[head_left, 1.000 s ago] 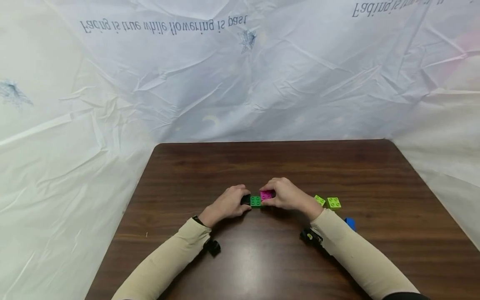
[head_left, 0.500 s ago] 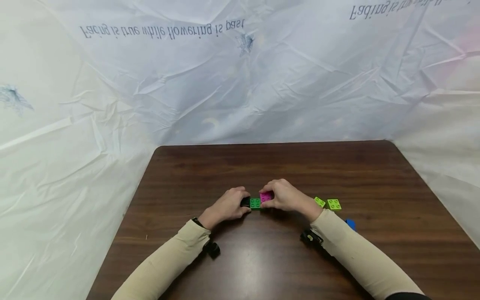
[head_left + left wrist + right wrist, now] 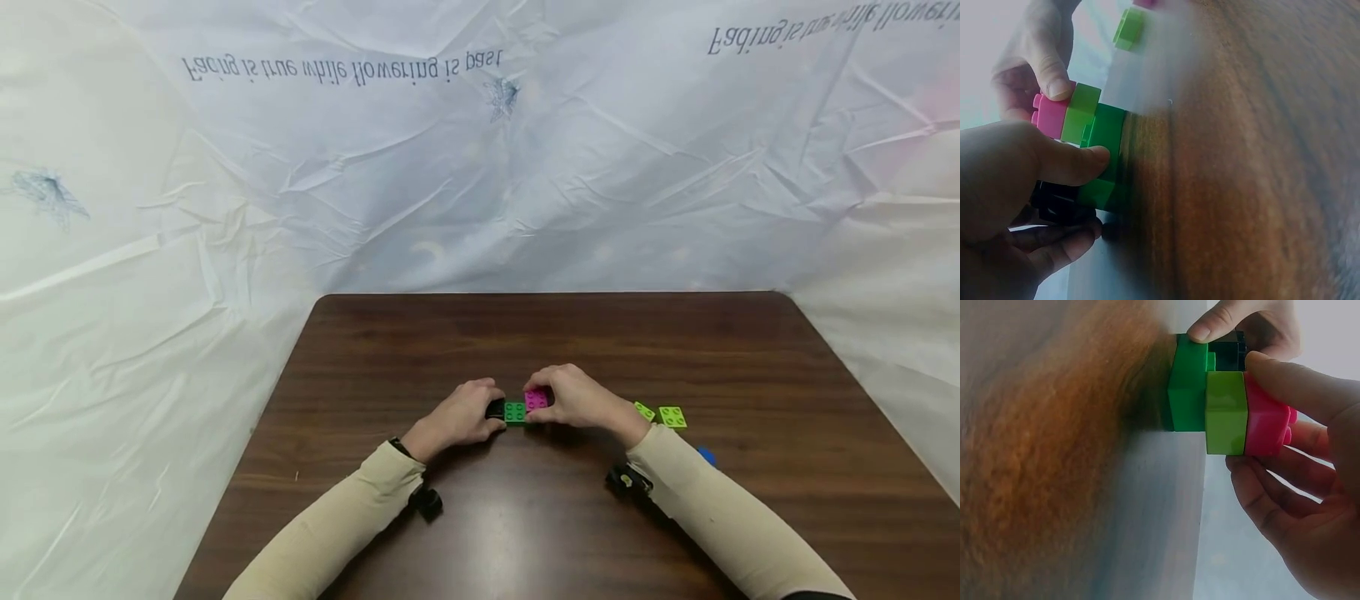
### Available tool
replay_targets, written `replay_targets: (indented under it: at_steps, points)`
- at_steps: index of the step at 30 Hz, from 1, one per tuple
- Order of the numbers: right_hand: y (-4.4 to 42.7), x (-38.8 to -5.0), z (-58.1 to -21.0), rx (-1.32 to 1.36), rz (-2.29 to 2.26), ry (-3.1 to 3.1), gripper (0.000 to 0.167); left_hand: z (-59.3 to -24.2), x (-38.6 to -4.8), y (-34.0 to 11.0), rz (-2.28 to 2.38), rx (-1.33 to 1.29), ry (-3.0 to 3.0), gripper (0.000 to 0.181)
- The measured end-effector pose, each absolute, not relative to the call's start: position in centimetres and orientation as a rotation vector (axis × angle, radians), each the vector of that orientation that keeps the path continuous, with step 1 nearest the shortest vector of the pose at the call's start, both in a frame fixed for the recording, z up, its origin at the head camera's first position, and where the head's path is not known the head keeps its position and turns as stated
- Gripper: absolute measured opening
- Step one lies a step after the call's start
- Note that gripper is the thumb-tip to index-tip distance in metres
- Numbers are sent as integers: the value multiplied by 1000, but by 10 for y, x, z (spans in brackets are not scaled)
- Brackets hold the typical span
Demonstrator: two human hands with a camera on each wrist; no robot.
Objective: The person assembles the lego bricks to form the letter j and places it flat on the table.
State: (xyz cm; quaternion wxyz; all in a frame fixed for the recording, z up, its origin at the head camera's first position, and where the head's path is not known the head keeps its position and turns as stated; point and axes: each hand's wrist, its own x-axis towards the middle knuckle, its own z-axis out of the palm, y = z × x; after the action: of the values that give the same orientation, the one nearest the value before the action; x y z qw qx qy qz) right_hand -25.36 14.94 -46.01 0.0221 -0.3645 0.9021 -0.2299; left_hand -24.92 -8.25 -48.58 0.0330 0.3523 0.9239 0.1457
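Note:
On the table lies a dark green brick (image 3: 514, 412) (image 3: 1188, 387), with a black brick (image 3: 1227, 352) on one end of it. The left hand (image 3: 459, 414) (image 3: 1016, 181) grips that end, its thumb on the green side. On the other end sits a lime brick (image 3: 1082, 114) (image 3: 1226, 412) with a pink brick (image 3: 536, 401) (image 3: 1054, 114) (image 3: 1266, 415) stacked on top. Thumb and fingers of the right hand (image 3: 581, 400) (image 3: 1310, 450) pinch the pink brick from two sides. Green studs show between the black and lime bricks.
Two lime bricks (image 3: 672, 417) (image 3: 1129, 29) lie right of the right hand, one partly behind the wrist. A blue brick (image 3: 707, 456) is partly covered by the right sleeve. The brown table (image 3: 450, 333) ends at a pale sheet (image 3: 465, 208).
The head view has shifted slightly, so everything sits a little lower in it. Both hands keep their hold on the bricks; no clear movement of the bricks shows.

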Motion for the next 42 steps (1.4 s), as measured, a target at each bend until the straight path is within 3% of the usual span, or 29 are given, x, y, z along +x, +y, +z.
replay_targets:
  at_steps: [17, 42]
  points:
    - [157, -250, -446, -1131, -785, 2795, 41, -487, -248, -84, 434, 1099, 2855, 39]
    - [205, -253, -425, -1029, -855, 2926, 44, -487, -244, -83, 424, 1088, 2866, 41]
